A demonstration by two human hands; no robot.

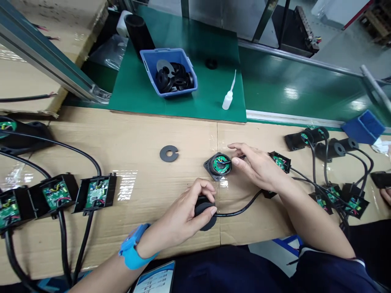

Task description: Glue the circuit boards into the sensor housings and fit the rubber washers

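My left hand (pixel 191 211) is closed around a round black part (pixel 209 223), its fingers over the top and its thumb along the near side. A black cable (pixel 236 213) runs from that part to the right. Just beyond it lies a square black flange housing (pixel 210 166) with a round green circuit board (pixel 220 164) facing up. My right hand (pixel 259 165) is at the housing's right edge, thumb and fingers around a thin dark lead, partly hidden, that reaches the board. A slotted black washer (pixel 169 154) lies flat to the left.
A blue bin (pixel 169 94) of black rings and a white dropper bottle (pixel 227 100) stand on a green mat (pixel 201 108). Cabled circuit boxes (pixel 97 193) lie left; black cylindrical housings (pixel 331 150) and more boxes (pixel 356 203) lie right. Another person's hand (pixel 386 195) shows at the right edge.
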